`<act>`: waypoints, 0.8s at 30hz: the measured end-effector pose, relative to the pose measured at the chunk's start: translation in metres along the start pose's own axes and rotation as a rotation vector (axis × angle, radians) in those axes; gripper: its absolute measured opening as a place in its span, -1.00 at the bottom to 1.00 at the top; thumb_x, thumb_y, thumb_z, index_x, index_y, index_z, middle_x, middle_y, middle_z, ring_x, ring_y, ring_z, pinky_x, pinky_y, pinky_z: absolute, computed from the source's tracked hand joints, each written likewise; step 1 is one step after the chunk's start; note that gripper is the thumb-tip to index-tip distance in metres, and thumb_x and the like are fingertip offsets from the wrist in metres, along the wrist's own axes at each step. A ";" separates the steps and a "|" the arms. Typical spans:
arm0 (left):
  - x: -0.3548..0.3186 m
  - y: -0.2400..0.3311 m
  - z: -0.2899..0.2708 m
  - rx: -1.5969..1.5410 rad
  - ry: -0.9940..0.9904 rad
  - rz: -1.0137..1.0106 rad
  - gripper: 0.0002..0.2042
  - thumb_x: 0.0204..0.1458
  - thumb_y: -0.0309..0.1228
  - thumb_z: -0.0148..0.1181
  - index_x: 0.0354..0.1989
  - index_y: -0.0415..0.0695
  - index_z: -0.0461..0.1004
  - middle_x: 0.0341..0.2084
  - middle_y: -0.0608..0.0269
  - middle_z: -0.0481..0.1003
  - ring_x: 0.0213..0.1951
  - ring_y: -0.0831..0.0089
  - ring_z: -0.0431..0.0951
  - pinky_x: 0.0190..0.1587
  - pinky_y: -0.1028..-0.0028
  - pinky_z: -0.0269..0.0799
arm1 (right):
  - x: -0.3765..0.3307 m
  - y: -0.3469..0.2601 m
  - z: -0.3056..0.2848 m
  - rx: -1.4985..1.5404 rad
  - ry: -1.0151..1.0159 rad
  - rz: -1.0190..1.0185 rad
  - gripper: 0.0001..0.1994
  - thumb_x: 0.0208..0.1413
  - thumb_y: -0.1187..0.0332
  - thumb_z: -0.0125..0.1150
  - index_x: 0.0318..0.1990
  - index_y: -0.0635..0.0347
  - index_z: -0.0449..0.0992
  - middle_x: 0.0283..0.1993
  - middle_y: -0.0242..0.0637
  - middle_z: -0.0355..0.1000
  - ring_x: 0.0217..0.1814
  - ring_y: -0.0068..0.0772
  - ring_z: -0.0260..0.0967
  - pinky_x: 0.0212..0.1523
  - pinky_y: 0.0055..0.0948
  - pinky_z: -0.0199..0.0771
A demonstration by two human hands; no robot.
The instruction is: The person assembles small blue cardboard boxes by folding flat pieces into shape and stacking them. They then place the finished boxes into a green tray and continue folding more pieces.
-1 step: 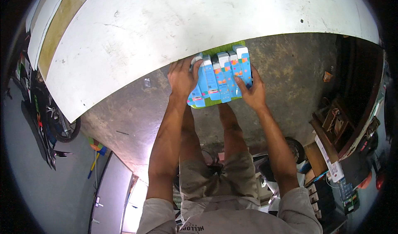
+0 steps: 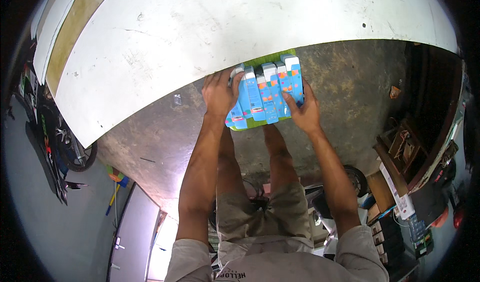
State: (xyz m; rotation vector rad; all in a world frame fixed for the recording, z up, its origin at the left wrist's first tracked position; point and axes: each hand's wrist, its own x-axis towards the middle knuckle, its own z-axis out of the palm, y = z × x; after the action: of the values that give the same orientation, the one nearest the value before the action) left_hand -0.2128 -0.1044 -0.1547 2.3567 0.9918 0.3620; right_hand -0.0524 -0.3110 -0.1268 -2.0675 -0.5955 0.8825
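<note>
Head view: blue boxes (image 2: 256, 97) lie side by side in an uneven row over a green base (image 2: 280, 55), at the near edge of the white tabletop (image 2: 250, 22). The left hand (image 2: 219, 95), partly curled, clasps the row's left end, thumb on the boxes; the right hand (image 2: 307, 111), half closed, grips the right end, thumb in front. Nothing has visibly shifted since the preceding picture: the row stays steady between both hands. Whether the base rests on anything is hard to tell.
</note>
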 end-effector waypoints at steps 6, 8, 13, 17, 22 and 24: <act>0.003 -0.001 -0.002 0.025 -0.009 -0.035 -0.74 0.13 -0.23 0.43 -0.13 -0.15 0.70 -0.22 0.10 0.71 -0.13 0.10 0.69 0.01 0.20 0.55 | 0.000 -0.001 -0.001 -0.046 0.008 0.021 -0.35 0.30 0.22 0.35 0.40 0.43 0.27 0.22 0.24 0.48 0.19 0.10 0.55 0.17 -0.04 0.55; 0.003 0.003 -0.003 0.042 -0.026 -0.068 -0.74 0.13 -0.23 0.42 -0.14 -0.14 0.70 -0.25 0.11 0.71 -0.13 0.11 0.69 0.04 0.20 0.55 | 0.001 -0.002 -0.001 -0.081 0.016 0.018 -0.35 0.30 0.22 0.35 0.39 0.43 0.28 0.20 0.24 0.49 0.17 0.11 0.57 0.14 -0.02 0.57; 0.004 0.005 -0.012 0.045 -0.014 -0.041 -0.64 0.14 -0.24 0.42 0.02 -0.21 0.63 -0.09 -0.06 0.64 0.00 -0.03 0.59 0.10 0.04 0.46 | 0.001 -0.008 0.002 -0.118 0.054 0.010 -0.33 0.27 0.19 0.39 0.37 0.43 0.30 0.15 0.19 0.54 0.16 0.09 0.58 0.13 0.00 0.59; -0.021 0.054 -0.046 0.099 0.141 0.014 -0.54 0.09 -0.31 0.42 0.12 -0.27 0.52 0.07 -0.20 0.50 0.17 -0.15 0.42 0.17 -0.07 0.34 | 0.008 -0.015 -0.009 0.030 -0.041 0.098 -0.27 0.23 0.12 0.44 0.37 0.45 0.30 0.17 0.22 0.53 0.18 0.08 0.57 0.18 -0.01 0.57; -0.112 0.206 -0.132 -1.017 -1.114 -0.356 -0.69 0.19 -0.16 0.38 -0.06 -0.11 0.57 -0.13 0.12 0.62 0.04 0.16 0.61 0.11 0.17 0.51 | 0.013 -0.020 -0.023 -0.065 -0.135 0.222 -0.20 0.25 0.07 0.43 0.45 0.41 0.24 0.37 0.24 0.38 0.42 0.06 0.39 0.35 -0.02 0.42; -0.126 0.267 -0.172 -1.490 -1.562 -0.073 -0.51 0.28 0.01 0.23 0.17 -0.12 0.51 0.09 0.01 0.55 0.20 0.10 0.52 0.27 0.14 0.40 | 0.010 -0.021 -0.032 -0.081 -0.056 0.239 -0.22 0.26 0.08 0.41 0.46 0.37 0.23 0.39 0.23 0.36 0.45 0.06 0.34 0.40 0.00 0.35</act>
State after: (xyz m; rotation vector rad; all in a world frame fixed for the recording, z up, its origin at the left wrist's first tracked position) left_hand -0.2224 -0.2825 0.1364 0.6631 -0.1195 -0.5777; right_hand -0.0241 -0.3081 -0.0993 -2.2253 -0.4251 1.0705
